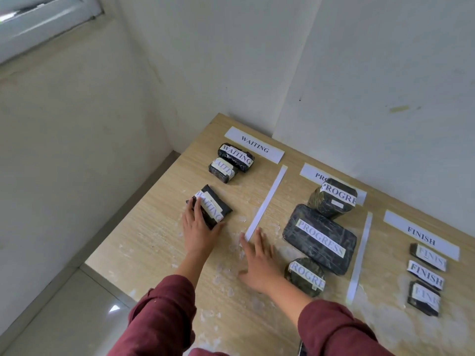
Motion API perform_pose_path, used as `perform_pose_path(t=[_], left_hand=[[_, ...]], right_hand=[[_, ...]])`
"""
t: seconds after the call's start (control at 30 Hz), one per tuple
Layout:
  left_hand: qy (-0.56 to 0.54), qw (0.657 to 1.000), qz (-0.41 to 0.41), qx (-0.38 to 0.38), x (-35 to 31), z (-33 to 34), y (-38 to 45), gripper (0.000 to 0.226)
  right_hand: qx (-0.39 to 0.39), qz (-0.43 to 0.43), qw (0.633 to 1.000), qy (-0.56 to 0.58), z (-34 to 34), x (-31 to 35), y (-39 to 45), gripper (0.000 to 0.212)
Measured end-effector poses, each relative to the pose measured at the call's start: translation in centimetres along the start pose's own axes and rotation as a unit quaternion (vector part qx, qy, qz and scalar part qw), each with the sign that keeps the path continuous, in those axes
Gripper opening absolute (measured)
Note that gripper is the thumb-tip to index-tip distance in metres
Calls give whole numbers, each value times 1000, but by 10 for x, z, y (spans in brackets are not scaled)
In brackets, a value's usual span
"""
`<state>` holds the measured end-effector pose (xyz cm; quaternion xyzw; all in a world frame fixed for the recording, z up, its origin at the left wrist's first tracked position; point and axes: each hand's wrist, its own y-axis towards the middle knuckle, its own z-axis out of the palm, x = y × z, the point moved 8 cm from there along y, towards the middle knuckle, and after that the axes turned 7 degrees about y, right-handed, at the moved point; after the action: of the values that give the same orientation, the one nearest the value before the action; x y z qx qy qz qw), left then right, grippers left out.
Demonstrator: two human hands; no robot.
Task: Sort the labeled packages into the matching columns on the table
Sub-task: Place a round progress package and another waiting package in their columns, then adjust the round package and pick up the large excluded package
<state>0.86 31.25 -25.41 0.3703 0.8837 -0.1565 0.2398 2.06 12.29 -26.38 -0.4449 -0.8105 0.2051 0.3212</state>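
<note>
My left hand is clasped over the near end of a black package labelled WAITING, fingers on its top and thumb along its near edge. That package lies flat on the desk, at about ten o'clock from the middle of the view. Beyond it, toward eleven o'clock, two more WAITING packages lie touching each other, just below the WAITING header strip.

My right hand holds nothing: fingers spread, palm down on the desk, its fingertips at the near end of the first white divider strip.

At two to three o'clock of that hand sits the PROGRESS column: a small round package just beside my wrist, a large flat one beyond it, and a taller one further back, covering part of the PROGRESS header.

A second divider strip lies past those. At three o'clock, under the FINISH header, three small FINISH packages lie in a row, near one another.

My sleeves are dark red, pushed up the forearms.
</note>
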Motion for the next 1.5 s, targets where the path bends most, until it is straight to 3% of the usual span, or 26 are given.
perform_pose_path(t=[0.37,0.53,0.67,0.77,0.9,1.07,1.17,1.23,1.37,1.5], left_hand=[[-6,997,-78,-10,-12,5,39,95],[26,996,-79,4,-18,2,34,114],[0,997,-81,20,-26,0,8,104],[-39,999,-29,20,-39,0,-31,77],[-85,993,73,44,-70,12,-97,46],[-118,961,208,136,-118,47,-169,22],[-102,936,274,194,-144,66,-203,16],[-80,930,309,181,-157,68,-216,15],[-45,937,311,151,-166,71,-221,28],[95,933,294,183,-157,89,-223,64]], right_hand=[[4,4,1000,-7,9,-7,5,97],[18,14,1000,-19,6,-6,5,97],[51,9,996,71,-14,2,-2,85],[-39,-40,984,167,-63,2,-27,46],[-165,-70,936,302,-98,-44,-92,23],[-278,38,889,363,-59,-154,-175,16],[-293,110,883,350,-17,-198,-219,9],[-265,166,889,334,14,-218,-241,32],[-197,273,882,329,66,-237,-269,112],[-190,277,887,316,94,-233,-274,123]])
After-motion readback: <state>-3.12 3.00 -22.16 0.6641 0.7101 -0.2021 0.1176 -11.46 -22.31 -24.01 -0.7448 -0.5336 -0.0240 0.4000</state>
